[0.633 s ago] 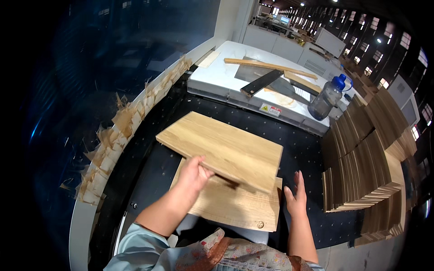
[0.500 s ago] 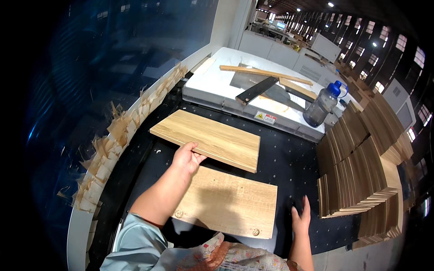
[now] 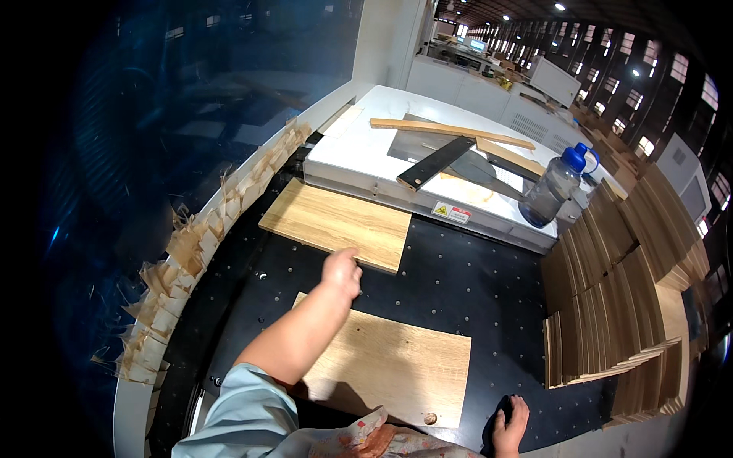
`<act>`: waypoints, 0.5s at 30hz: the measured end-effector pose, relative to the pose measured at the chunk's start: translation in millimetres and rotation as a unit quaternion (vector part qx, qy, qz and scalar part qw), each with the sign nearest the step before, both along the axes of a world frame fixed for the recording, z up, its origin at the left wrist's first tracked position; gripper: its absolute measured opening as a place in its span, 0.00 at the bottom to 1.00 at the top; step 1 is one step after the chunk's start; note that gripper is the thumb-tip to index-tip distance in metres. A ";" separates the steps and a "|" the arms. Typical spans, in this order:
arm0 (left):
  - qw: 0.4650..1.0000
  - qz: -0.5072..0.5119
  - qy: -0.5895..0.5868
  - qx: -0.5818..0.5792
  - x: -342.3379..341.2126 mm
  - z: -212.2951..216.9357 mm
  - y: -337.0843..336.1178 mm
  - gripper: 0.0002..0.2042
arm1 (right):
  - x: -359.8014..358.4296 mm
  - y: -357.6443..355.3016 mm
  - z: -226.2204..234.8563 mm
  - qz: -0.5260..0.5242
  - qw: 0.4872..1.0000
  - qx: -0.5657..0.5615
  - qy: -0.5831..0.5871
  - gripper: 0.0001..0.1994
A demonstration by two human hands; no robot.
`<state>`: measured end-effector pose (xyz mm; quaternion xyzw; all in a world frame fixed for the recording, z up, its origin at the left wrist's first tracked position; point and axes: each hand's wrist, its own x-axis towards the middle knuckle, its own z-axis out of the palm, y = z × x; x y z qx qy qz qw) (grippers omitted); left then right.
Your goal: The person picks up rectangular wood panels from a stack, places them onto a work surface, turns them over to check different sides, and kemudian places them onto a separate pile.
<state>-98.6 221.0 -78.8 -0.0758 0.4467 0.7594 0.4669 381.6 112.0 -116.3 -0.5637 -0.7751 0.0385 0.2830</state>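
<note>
1. Currently the left hand (image 3: 341, 272) is stretched forward to the near edge of the far board (image 3: 336, 224), which lies flat on the black counter (image 3: 473, 290) just short of the white machine housing (image 3: 366, 156). Fingers look loosely curled at the board's edge, not clamped on it; whether they touch cannot be told.
2. Right hand (image 3: 510, 420) rests at the counter's near edge, fingers together and curled over the rim, holding nothing.
3. A second board (image 3: 389, 366) lies flat under the left forearm, apart from the far one.
4. Handling judgement: the far board looks thin, stiff and light, with a smooth face that should slide readily; best taken by a long edge or corner.
5. Surroundings: stacks of boards (image 3: 611, 305) stand on edge at right; wood scraps (image 3: 183, 252) line the left rim.
6. On the housing: a plastic water bottle (image 3: 555, 187), wooden strips (image 3: 450, 131), a dark bar (image 3: 435, 162). Nothing lies between hand and board.
</note>
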 end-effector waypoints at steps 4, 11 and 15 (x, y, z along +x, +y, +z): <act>0.998 0.001 0.004 0.062 18.2 4.6 10.4 0.32 | 2.0 -1.3 8.0 0.022 0.999 -0.039 -0.020 0.18; 0.978 0.151 -0.088 0.117 7.7 26.0 38.0 0.29 | 1.7 -2.5 9.0 0.027 0.999 -0.034 0.001 0.16; 0.972 0.187 -0.013 0.140 -41.3 -26.1 33.8 0.20 | -4.2 -1.8 14.2 0.037 0.999 -0.036 0.001 0.15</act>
